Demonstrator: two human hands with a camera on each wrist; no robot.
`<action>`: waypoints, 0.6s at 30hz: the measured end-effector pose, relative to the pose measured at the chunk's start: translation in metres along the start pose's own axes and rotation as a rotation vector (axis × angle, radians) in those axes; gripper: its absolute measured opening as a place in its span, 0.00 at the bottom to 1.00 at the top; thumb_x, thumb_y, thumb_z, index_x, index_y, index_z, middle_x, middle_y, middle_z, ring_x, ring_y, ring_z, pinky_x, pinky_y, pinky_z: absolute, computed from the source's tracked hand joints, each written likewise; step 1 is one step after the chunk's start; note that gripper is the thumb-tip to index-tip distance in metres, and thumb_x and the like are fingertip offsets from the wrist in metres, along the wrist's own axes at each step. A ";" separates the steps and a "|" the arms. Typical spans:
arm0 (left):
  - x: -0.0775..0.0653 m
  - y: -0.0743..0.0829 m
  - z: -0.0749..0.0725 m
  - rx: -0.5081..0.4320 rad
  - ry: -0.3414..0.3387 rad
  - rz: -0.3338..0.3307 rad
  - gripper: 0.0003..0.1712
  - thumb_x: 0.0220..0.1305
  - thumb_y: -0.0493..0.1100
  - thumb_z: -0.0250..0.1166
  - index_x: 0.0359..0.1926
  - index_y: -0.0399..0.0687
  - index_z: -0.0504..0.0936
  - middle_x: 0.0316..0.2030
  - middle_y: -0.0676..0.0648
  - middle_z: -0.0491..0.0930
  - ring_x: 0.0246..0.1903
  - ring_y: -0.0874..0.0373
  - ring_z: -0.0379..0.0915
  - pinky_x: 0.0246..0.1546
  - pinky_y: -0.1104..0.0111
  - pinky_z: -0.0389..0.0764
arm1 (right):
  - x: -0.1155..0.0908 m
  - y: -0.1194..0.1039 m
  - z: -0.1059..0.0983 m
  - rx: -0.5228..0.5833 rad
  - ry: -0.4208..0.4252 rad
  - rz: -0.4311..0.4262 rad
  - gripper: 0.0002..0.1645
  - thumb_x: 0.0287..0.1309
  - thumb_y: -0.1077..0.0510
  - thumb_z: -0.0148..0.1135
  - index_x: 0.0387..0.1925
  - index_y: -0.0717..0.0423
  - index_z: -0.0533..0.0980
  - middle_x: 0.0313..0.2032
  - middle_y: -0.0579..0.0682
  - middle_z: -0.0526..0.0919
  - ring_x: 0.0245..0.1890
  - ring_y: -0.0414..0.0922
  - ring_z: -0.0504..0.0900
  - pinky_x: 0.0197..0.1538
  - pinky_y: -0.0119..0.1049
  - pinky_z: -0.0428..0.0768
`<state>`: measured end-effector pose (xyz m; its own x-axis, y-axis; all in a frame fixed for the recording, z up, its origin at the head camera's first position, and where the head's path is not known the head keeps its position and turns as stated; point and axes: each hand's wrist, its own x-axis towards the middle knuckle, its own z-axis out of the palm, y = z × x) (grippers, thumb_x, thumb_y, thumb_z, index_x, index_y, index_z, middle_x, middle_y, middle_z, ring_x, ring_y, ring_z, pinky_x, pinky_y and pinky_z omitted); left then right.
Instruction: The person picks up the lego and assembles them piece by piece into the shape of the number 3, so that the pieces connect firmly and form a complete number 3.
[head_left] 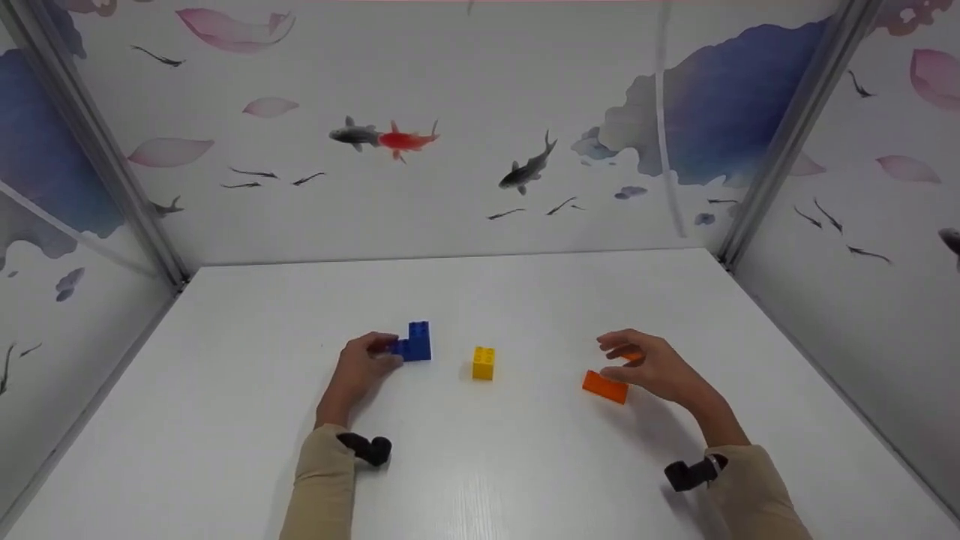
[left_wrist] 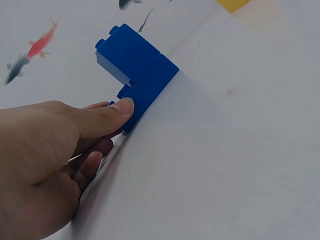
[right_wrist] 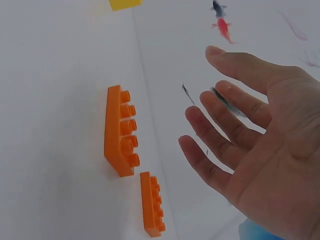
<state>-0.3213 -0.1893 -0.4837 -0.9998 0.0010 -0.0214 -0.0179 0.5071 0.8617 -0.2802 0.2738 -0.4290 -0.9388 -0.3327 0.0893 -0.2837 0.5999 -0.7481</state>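
Note:
Two blue toy bricks [head_left: 420,342] stand joined as a step shape on the white table, a taller block on one end of a flat one. My left hand [head_left: 365,366] pinches the flat end, with the thumb [left_wrist: 122,107] on its near side in the left wrist view. Over two long orange bricks hovers my right hand [head_left: 651,367], its fingers apart and holding nothing. The nearer orange brick [right_wrist: 117,132] and the farther orange brick [right_wrist: 151,205] lie studs up. In the head view the hand partly hides the farther one.
A yellow brick [head_left: 484,363] stands on the white table [head_left: 480,465] between the hands, nearer the blue bricks. White panels [head_left: 420,202] printed with fish and petals enclose the table at the back and both sides. Each wrist carries a black camera [head_left: 371,450].

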 end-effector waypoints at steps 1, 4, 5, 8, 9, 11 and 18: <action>0.000 0.000 0.000 -0.002 -0.002 0.000 0.26 0.65 0.41 0.68 0.64 0.52 0.77 0.60 0.43 0.78 0.64 0.47 0.72 0.70 0.51 0.69 | -0.001 0.003 -0.001 -0.004 -0.001 0.011 0.31 0.59 0.50 0.72 0.61 0.55 0.75 0.58 0.62 0.79 0.58 0.59 0.79 0.59 0.42 0.83; 0.000 0.001 0.000 -0.006 -0.003 0.002 0.26 0.66 0.41 0.68 0.64 0.52 0.77 0.60 0.43 0.78 0.64 0.47 0.72 0.70 0.51 0.69 | -0.002 0.011 -0.004 -0.009 -0.001 0.048 0.31 0.58 0.48 0.72 0.60 0.57 0.75 0.57 0.62 0.80 0.57 0.58 0.79 0.57 0.42 0.82; 0.000 0.000 0.000 -0.009 0.000 0.001 0.26 0.65 0.40 0.68 0.64 0.51 0.77 0.60 0.43 0.78 0.64 0.48 0.72 0.70 0.51 0.69 | -0.002 0.014 -0.005 -0.007 -0.004 0.059 0.31 0.58 0.48 0.72 0.59 0.57 0.75 0.57 0.62 0.80 0.56 0.57 0.79 0.57 0.42 0.82; 0.000 -0.001 0.000 -0.005 0.004 0.010 0.26 0.65 0.40 0.68 0.64 0.50 0.77 0.60 0.42 0.78 0.64 0.47 0.72 0.70 0.51 0.69 | -0.003 0.021 -0.006 -0.005 -0.027 0.104 0.31 0.58 0.48 0.72 0.58 0.58 0.75 0.56 0.60 0.80 0.54 0.54 0.79 0.55 0.42 0.81; 0.001 -0.002 0.000 0.000 0.004 0.011 0.26 0.65 0.40 0.68 0.64 0.50 0.77 0.60 0.42 0.78 0.64 0.47 0.72 0.69 0.51 0.69 | -0.004 0.023 -0.006 -0.004 -0.037 0.121 0.31 0.58 0.48 0.72 0.58 0.59 0.75 0.55 0.60 0.80 0.53 0.52 0.79 0.55 0.41 0.81; 0.001 -0.003 0.001 0.007 0.005 0.014 0.26 0.66 0.40 0.68 0.64 0.49 0.77 0.60 0.42 0.78 0.63 0.47 0.72 0.69 0.52 0.70 | -0.005 0.026 -0.007 0.000 -0.062 0.156 0.31 0.57 0.48 0.72 0.58 0.59 0.75 0.54 0.59 0.80 0.52 0.50 0.79 0.53 0.39 0.79; 0.001 -0.003 0.000 -0.003 0.006 0.039 0.26 0.66 0.40 0.67 0.64 0.48 0.77 0.61 0.41 0.78 0.63 0.46 0.72 0.69 0.51 0.70 | -0.008 0.031 -0.007 -0.052 -0.122 0.238 0.32 0.53 0.48 0.75 0.56 0.59 0.76 0.51 0.56 0.81 0.48 0.49 0.77 0.46 0.36 0.79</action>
<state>-0.3221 -0.1905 -0.4861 -0.9998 0.0160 0.0156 0.0215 0.5041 0.8634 -0.2826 0.3003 -0.4482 -0.9506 -0.2615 -0.1675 -0.0705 0.7072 -0.7035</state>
